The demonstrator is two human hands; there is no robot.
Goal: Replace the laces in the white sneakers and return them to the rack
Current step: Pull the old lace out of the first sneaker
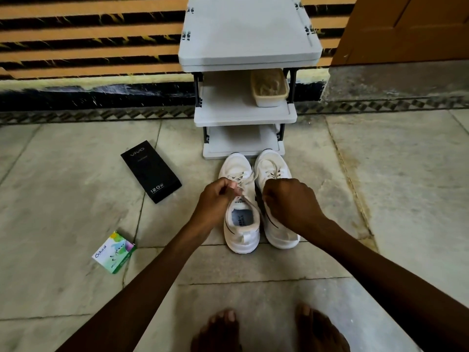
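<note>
My left hand [215, 196] pinches a lace [241, 177] between thumb and fingertips, just above the tongue of the left sneaker [241, 232]. My right hand [289, 199] is curled into a loose fist with its back to me. It sits over the gap between the two shoes, and I cannot tell whether it holds the other end of the lace.

The left sneaker shows lace crossing its front eyelets, so I judge I am working at its upper rows. Whether this lace is the old one coming out or the new one going in, I cannot say. The right sneaker [274, 163] stands touching it, laced as far as I can see.

Both shoes are on the floor [380, 174], toes against the foot of the rack [243, 115]. Putting them back on the rack is not yet done. A tub [269, 100] sits on the middle shelf. A black box [151, 171] and a small green box [114, 251] lie to my left.
</note>
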